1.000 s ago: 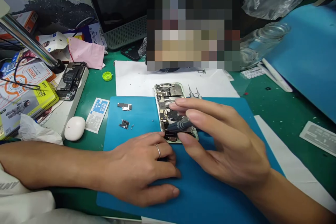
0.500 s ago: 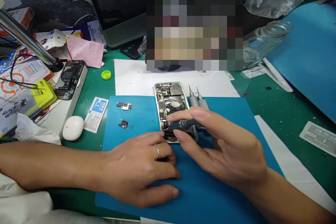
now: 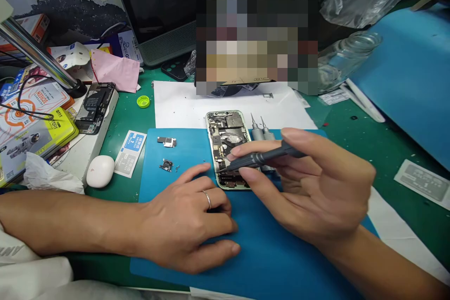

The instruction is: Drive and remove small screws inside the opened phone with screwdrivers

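Observation:
An opened phone (image 3: 228, 138) with its insides exposed lies on the blue work mat (image 3: 267, 253). My right hand (image 3: 309, 187) pinches a dark screwdriver (image 3: 262, 158) like a pen, with its tip over the phone's lower half. My left hand (image 3: 186, 220) rests flat on the mat beside the phone's lower left corner, index finger stretched toward its edge, a ring on one finger, nothing in it. Two small removed parts (image 3: 166, 141) (image 3: 166, 165) lie on the mat to the left.
Two more screwdrivers (image 3: 260, 131) lie right of the phone. Another opened phone (image 3: 92, 108) sits on a white box at left, near a white earbud case (image 3: 100, 170), a green cap (image 3: 143, 101), boxes and a lamp arm. A monitor and a glass jar (image 3: 346, 58) stand behind.
My right hand has lifted and tilted the screwdriver, so its handle now points up to the right. My left index finger has stretched out toward the phone's edge.

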A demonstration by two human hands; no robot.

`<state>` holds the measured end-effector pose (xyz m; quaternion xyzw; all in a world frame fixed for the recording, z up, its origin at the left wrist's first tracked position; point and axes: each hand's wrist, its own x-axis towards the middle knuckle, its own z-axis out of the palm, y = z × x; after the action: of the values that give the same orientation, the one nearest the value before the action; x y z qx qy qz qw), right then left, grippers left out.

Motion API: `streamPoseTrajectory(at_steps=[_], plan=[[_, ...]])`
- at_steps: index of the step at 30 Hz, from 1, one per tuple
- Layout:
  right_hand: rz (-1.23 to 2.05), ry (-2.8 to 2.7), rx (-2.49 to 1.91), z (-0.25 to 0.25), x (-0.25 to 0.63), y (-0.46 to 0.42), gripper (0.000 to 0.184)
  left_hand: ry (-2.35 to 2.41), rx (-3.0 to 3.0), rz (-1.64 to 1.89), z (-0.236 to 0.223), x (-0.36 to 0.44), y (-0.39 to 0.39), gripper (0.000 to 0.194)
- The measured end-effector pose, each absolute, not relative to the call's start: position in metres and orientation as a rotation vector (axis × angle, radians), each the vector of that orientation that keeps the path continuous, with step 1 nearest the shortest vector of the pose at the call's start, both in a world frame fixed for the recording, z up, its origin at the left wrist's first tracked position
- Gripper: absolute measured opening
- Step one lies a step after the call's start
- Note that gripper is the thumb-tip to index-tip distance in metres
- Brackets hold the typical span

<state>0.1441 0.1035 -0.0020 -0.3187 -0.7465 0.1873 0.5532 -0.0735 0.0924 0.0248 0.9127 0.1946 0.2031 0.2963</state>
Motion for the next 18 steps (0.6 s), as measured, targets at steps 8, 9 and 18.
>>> streamPoseTrajectory(at_steps=[8,9,18], plan=[[0.630,-1.801,-0.862,-0.0005,0.1377,0.1050,0.045,0.499,2.492,0.488,0.0209,-0.0746,0.0905,0.025],[0.635,-1.801,-0.880,-0.0005,0.1376,0.1050,0.042,0.497,2.497,0.477,0.0205,-0.0746,0.0903,0.025],[0.483,-1.815,-0.911,0.0013,0.1421,0.1044,0.041,0.469,2.533,0.410,0.0200,-0.0767,0.0899,0.023]])
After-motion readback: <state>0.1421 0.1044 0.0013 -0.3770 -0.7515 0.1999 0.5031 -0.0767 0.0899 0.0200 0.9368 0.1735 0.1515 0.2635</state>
